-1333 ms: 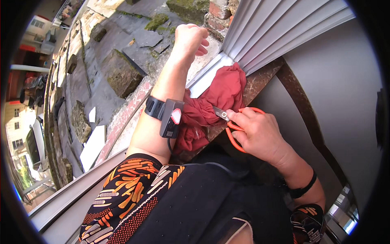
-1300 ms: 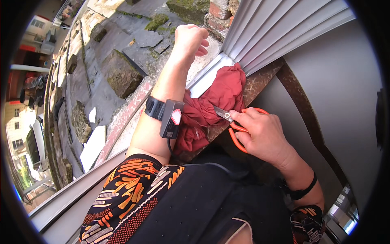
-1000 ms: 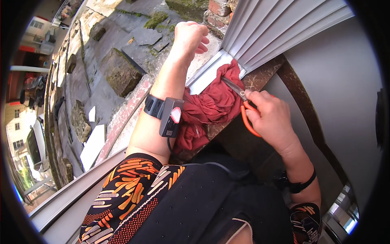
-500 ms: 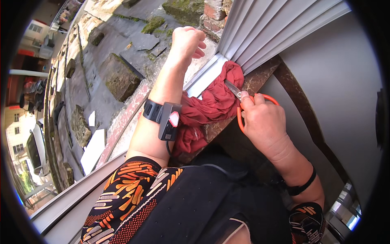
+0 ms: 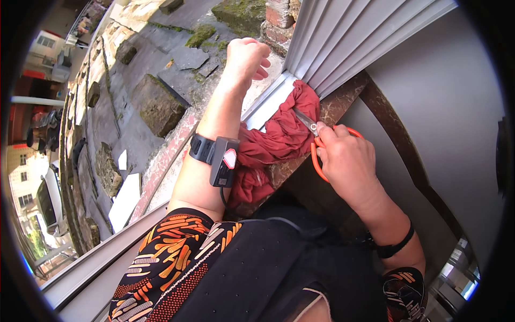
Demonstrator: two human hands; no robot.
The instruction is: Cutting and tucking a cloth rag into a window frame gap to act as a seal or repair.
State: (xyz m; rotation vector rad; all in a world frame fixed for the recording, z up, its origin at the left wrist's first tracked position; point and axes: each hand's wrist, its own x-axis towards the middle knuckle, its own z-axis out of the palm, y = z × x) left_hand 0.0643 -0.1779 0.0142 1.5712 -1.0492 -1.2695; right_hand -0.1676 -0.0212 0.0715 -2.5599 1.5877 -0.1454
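My right hand point(image 5: 348, 158) is wrapped round the orange handles of a pair of scissors point(image 5: 342, 135). Their metal blades lie against a bunched red cloth point(image 5: 281, 131), pointing up and to the left; the blades look close together. The cloth rests crumpled over the window sill point(image 5: 343, 102) and its white track. Beyond the track, my left hand point(image 5: 248, 60) is stretched out over the outer ledge with its fingers curled in. What it holds, if anything, is hidden. A dark box-shaped device point(image 5: 223, 161) is strapped to my left forearm.
White ribbed window frame sections point(image 5: 359, 43) stand at the upper right, beside a large grey panel point(image 5: 445, 102). Outside lies a dark slab roof with mossy stone blocks point(image 5: 161, 107) and a white board piece point(image 5: 125, 201). A brick pillar point(image 5: 279, 21) rises near my left hand.
The scissors and my right hand have shifted very slightly to the left. My left hand keeps its place with the fingers curled. The whole view has moved a little.
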